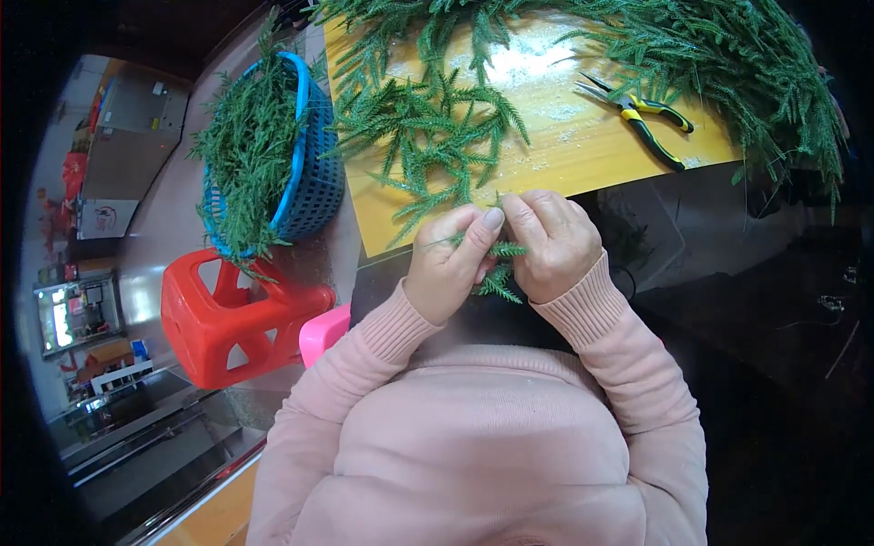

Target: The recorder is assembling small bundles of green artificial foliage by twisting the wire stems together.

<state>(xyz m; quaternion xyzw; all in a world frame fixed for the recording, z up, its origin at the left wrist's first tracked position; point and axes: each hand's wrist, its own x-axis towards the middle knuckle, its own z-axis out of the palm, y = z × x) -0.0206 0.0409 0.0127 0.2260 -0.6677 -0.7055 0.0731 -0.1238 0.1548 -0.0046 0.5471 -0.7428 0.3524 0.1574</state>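
Close together at the table's near edge, both my hands work on one green artificial pine sprig (499,284), whose needled tips hang below my fingers. My left hand (448,255) is closed on it, thumb pressed toward the other hand. My right hand (552,242) pinches the upper part of the sprig, its fingers curled over. The exact spot where the fingertips meet is partly hidden. Just beyond my hands, a loose group of pine sprigs (437,136) lies on the yellow wooden table (537,168).
Long-nose pliers (637,118) with black and yellow handles lie on the table. A large heap of greenery (728,68) covers the far right. At the left stand a blue basket (319,168) full of greenery, a red plastic stool (196,318) and a pink plastic piece (323,333).
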